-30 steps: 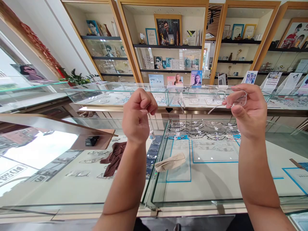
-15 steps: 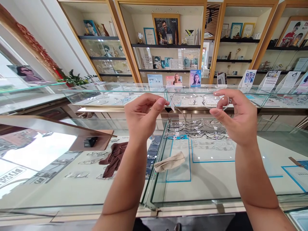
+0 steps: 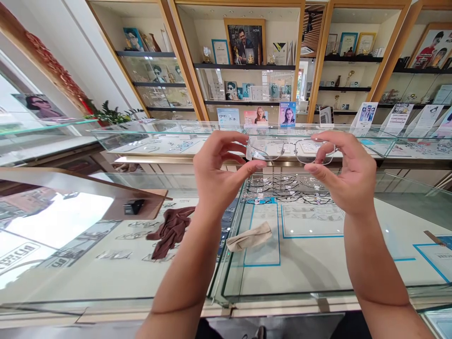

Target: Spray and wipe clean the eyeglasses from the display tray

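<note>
A pair of thin metal-framed eyeglasses [image 3: 290,143] is held up at chest height, lenses side by side, above the glass counter. My left hand [image 3: 221,167] grips the left lens rim, forefinger at its top outer side and thumb along the bottom. My right hand [image 3: 349,167] pinches the right lens the same way, with a fingertip seen through the lens. Below them, several rows of eyeglass frames [image 3: 287,190] lie on the counter. A beige cloth [image 3: 249,237] lies on the glass, and a dark brown cloth [image 3: 173,230] is crumpled to its left.
A glass display case [image 3: 141,146] with more frames runs across behind my hands. Shelves with pictures and small trophies [image 3: 243,67] line the back wall. A wooden-edged mirror [image 3: 88,197] stands at the left, and upright cards [image 3: 365,117] line the far case.
My left hand has moved right, from the outer end of the eyeglasses onto the left lens rim, its thumb now beneath it. My right hand has barely moved.
</note>
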`<state>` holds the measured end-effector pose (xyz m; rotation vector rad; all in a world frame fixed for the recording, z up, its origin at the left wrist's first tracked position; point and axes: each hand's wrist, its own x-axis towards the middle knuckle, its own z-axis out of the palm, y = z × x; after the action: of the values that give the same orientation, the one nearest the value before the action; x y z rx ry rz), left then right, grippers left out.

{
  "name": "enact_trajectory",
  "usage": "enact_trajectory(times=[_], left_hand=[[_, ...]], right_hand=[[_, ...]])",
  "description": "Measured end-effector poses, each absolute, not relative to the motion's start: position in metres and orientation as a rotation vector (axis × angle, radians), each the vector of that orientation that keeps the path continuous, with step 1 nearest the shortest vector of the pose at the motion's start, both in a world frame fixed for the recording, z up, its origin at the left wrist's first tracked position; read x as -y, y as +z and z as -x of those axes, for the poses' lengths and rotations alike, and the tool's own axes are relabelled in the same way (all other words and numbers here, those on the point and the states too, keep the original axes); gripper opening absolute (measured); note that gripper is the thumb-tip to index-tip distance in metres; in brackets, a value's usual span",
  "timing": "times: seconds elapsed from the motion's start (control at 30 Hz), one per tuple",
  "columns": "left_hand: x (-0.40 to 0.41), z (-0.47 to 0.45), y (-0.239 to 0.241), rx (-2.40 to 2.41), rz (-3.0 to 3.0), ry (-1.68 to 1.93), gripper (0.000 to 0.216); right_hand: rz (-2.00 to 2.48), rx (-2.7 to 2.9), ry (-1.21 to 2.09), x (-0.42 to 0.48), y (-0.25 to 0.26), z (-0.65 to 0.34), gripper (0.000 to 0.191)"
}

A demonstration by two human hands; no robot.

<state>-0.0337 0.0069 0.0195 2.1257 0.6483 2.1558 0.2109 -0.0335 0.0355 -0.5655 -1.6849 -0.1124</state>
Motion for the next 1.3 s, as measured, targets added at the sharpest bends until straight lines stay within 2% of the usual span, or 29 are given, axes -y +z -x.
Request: enact_trajectory(times=[0.43,0.67,0.8,0.97,1.17,1.3], left_hand=[[0.008,0.029,0.023,-0.754,-2.033,2.138,0.037],[0.030,0.025,0.029,-0.947,-2.056,2.214,0.037],[0.040,0.025,0.030,-1.007,-2.112,2.289,0.037],[0.042,0.025,0.029,-0.989,-2.141,2.326,0.037],[0.008,0.026,0.018,-0.754,-2.016,2.311,0.047],[-0.014,0.017,0.009,-0.622,-1.973,2.294,0.051]], right_hand=[[0.691,1.664,-0.078,0.041,0.039,-0.206,0.037],[0.730,1.641,0.020,0.036,0.037,-0.205,0.047],[0.754,1.644,0.039,0.034,0.035,-0.204,0.044],[0.773,1.624,-0.073,0.032,0.033,-0.201,0.043],[0.656,1.482,-0.392,0.036,0.029,-0.188,0.036],[0.633,1.468,-0.431,0.045,0.027,-0.184,0.041]])
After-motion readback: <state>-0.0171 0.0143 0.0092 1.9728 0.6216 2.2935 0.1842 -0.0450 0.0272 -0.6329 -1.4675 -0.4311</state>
